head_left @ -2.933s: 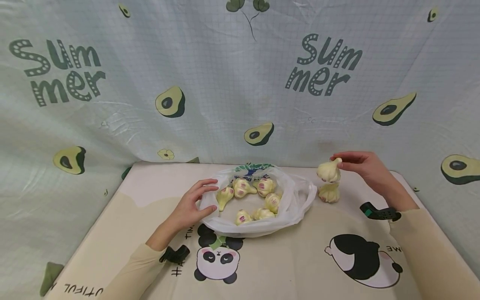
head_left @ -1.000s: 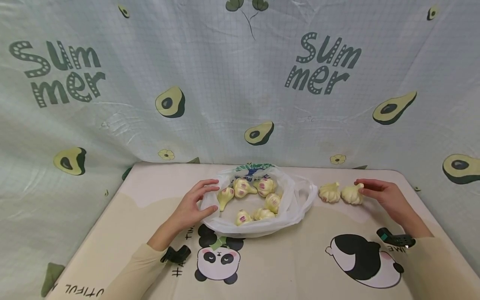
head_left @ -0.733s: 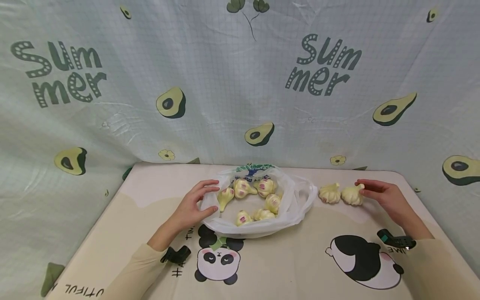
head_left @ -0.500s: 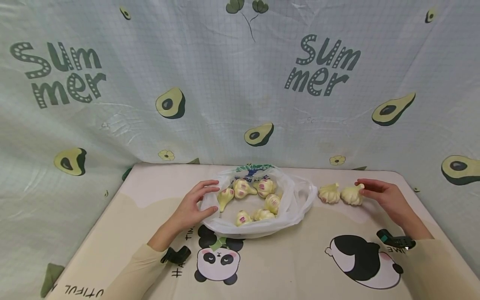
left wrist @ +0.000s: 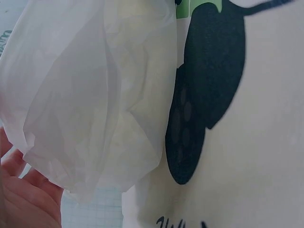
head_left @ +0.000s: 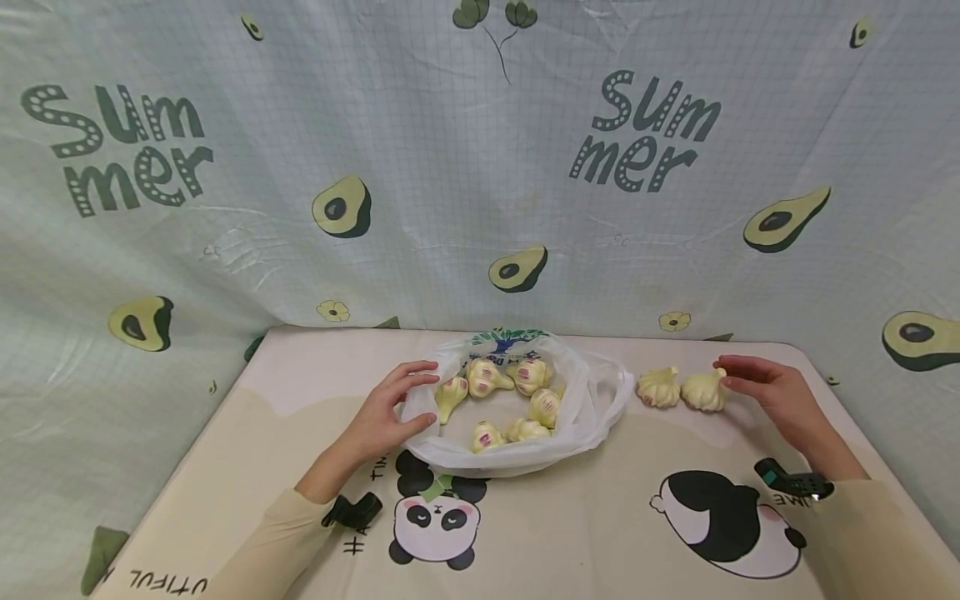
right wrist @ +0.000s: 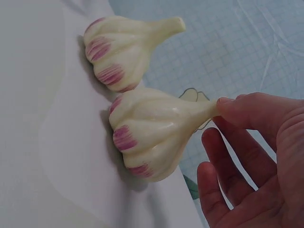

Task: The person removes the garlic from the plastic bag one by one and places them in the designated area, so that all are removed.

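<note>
A garlic bulb (right wrist: 149,137) is sitting at the far right of the table (head_left: 585,525), just right of a second bulb (right wrist: 116,52), and the right hand (head_left: 776,400) is pinching it by the stem (right wrist: 202,113). Farther left, a white plastic bag (head_left: 592,417) is lying open around six more bulbs (head_left: 486,377), while the left hand (head_left: 386,414) is touching its left side, fingers loosely spread.

Observed panda-printed table (head_left: 585,525) bearing white plastic bag (head_left: 517,461) at left hand (head_left: 384,415). Recorded there two garlic bulbs (head_left: 702,392), side by side, at right hand (head_left: 776,398).
</note>
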`<action>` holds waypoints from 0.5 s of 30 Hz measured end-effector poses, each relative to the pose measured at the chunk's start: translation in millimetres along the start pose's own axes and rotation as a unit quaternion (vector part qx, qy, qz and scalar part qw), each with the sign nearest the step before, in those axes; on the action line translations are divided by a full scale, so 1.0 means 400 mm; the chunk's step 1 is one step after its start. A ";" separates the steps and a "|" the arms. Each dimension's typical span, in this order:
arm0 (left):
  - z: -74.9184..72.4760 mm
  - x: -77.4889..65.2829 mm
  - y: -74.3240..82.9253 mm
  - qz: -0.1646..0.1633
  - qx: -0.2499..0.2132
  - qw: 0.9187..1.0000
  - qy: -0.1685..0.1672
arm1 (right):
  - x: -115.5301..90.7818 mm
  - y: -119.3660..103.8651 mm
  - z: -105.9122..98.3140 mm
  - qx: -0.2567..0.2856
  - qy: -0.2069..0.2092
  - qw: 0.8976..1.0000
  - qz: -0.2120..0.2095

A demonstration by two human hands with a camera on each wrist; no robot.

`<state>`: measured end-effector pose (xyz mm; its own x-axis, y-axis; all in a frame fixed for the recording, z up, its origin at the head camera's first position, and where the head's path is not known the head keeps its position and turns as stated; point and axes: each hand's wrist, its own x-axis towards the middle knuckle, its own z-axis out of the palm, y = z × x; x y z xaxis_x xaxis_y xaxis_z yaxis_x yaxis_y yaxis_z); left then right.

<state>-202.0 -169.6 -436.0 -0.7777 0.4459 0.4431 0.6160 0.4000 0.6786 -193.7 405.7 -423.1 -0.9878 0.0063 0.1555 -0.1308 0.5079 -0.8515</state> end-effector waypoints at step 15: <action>0.001 0.000 0.000 -0.001 -0.004 1.000 -0.003 | 0.012 -0.074 0.024 -0.004 0.015 1.000 -0.023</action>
<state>-202.0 -169.2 -436.4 -0.7778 0.4497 0.4391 0.6140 0.3944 0.6837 -195.6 382.5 -401.9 -0.9779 0.0089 0.2091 -0.1748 0.5143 -0.8396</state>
